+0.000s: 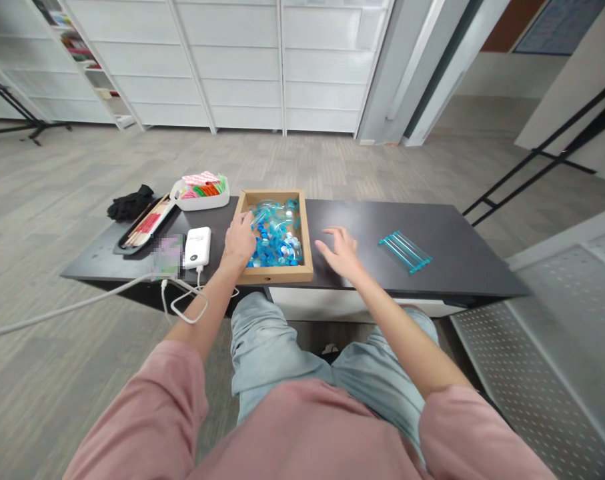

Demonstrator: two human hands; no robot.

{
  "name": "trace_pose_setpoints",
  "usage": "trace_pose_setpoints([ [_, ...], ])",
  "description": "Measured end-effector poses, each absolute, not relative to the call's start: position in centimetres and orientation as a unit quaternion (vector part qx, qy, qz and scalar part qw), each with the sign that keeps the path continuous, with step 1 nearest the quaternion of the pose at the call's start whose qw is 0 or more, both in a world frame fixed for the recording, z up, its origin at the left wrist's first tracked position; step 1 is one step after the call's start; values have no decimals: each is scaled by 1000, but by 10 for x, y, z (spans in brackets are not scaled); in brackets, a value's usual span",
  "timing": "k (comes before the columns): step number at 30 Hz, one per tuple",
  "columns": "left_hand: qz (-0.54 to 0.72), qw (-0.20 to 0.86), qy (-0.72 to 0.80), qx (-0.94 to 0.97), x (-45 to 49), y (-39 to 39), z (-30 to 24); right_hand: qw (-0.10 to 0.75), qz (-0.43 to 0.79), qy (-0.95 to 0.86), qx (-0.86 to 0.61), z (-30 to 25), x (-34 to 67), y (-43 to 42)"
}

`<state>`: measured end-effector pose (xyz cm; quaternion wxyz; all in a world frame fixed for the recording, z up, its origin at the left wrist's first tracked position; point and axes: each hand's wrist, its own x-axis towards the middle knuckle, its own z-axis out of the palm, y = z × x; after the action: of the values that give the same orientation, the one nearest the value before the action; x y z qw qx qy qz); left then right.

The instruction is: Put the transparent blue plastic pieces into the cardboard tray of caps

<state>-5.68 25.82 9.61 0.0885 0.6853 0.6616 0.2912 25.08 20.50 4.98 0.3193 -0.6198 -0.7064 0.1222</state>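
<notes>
Two hands over a dark table [447, 247] on grey carpet: left hand [239, 241] fingers in a wooden tray [306, 243], right hand [339, 253] fingers spread.

A wooden tray [307, 230] sits on a dark table [447, 267], filled with blue and clear small pieces [277, 237]. The left hand [239, 241] reaches over the tray's left wall, fingers among the pieces. The right hand [339, 253] hovers just right of the tray, fingers spread. Farther right of the tray lie clear tubes [405, 251]; left of it a white power bank [197, 247].
</notes>
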Motion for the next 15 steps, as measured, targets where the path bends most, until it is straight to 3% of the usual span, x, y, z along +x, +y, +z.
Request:
trace_pose_setpoints([
  [6,298,99,658,685,-58,255,96,224,-41,-560,-796,23,398,174],
  [10,308,85,623,714,-47,243,104,150,-47,-529,-834,19,441,159],
  [15,383,45,550,741,-3,208,119,118,-24,-586,-802,31,443,154],
])
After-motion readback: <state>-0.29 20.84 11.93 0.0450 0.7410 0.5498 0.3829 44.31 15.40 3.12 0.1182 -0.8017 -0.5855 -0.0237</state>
